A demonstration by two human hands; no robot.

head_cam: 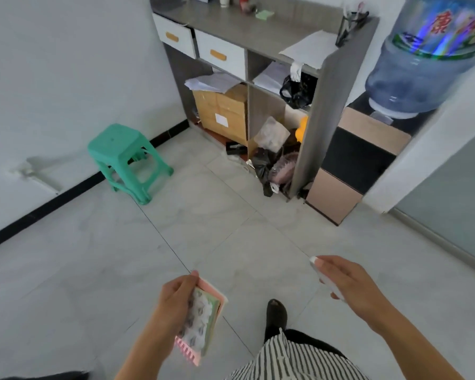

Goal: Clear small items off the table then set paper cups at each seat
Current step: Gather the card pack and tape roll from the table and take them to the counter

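Both hands loaded, no table or cups in view, heading for the shelf unit [258, 86].
Risks: loose stack could fan out of the grip; the slim item could slip. Shelf unit: drawers shut, cubbies hold a carton [222, 111], papers and bags, top cluttered. Left hand [176, 300] clamps a stack [203, 314] of a pink pad and blister packs; right hand [346, 281] curls round a slim white item [317, 266], blurred.
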